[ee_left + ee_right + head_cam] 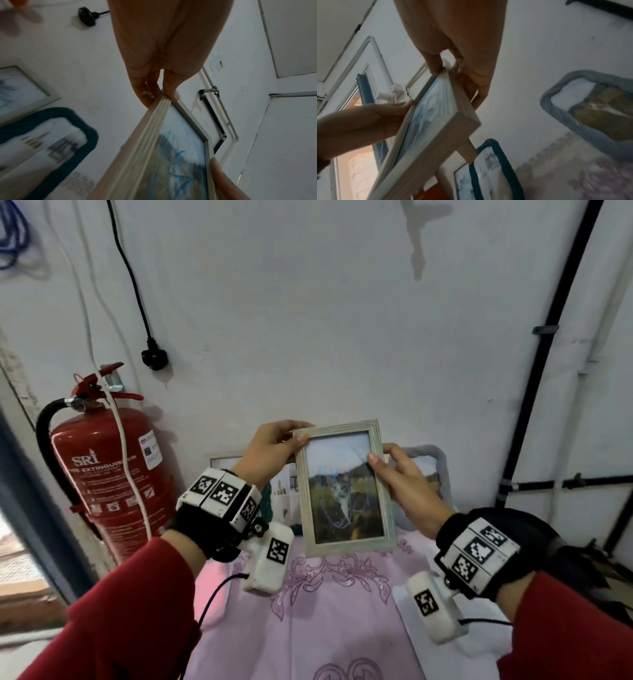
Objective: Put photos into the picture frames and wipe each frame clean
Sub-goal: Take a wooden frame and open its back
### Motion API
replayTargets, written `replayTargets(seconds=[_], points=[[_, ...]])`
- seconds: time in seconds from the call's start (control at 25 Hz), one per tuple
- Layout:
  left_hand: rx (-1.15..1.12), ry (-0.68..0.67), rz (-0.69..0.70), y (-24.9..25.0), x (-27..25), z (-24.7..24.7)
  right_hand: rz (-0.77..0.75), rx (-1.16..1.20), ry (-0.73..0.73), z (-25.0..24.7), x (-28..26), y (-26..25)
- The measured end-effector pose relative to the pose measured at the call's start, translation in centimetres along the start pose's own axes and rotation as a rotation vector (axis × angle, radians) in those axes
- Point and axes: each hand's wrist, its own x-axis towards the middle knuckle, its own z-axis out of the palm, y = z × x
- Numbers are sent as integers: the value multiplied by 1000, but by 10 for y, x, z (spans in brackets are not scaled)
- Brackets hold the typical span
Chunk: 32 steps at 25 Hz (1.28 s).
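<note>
Both the left hand point(274, 453) and right hand point(407, 491) grip a picture frame point(344, 486) above a pink patterned tabletop point(325, 611); white wall point(308, 320), red fire extinguisher point(113, 470) at left.

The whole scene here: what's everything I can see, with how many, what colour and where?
Wooden picture frame: one, pale grey-white, held upright above the table, a photo behind blue scribbled glass.
Teal rope frame: one, dark teal, standing against the wall behind the held frame.
Grey rope frame: one, blue-grey, against the wall to the right.
Plain pale frame: one, against the wall at far left.
Tablecloth: one, pink with purple scrolls, covering the table.
Fire extinguisher: one, red, left of the table.
Plug: one, black, hanging on the white wall.
Pipes: black, on the wall at right.
Left hand: grip on the frame's top left corner.
Right hand: grip on its right edge.
</note>
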Motion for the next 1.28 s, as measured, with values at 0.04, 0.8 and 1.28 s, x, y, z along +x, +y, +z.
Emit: replayTargets(seconds=[0.04,0.8,1.28], points=[[-1,6,3,-8,-7,0,-1,-6,18,4,-6,7],[389,59,186,-94,-150,97,203,156,170,44,-72,76],[-74,281,42,-100,-152,91,186,-17,104,55,-81,89]])
